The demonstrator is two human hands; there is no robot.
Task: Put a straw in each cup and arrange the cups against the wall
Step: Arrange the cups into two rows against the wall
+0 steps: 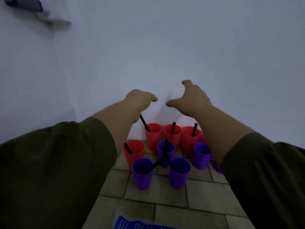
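I see both hands raised over a cluster of cups standing on the tiled floor [165,195] at the foot of the white wall [165,47]. The right hand [191,98] is spread, thumb out to the left and fingers loosely bent, holding nothing. The left hand [140,100] has its fingers curled downward. The top of a black straw [144,123] meets its underside, but I cannot tell whether the fingers pinch it. That straw leans in the leftmost red cup [153,138] of a row against the wall. Two more red cups [173,135] stand to its right, each with a straw, and another is partly hidden behind the right forearm. A further red cup [134,152] sits nearer, to the left. The purple cups [142,174] stand nearer still, apart from the wall; three of them hold straws. Olive sleeves [49,162] cover both arms. A blue packet [143,223] lies at the near edge.
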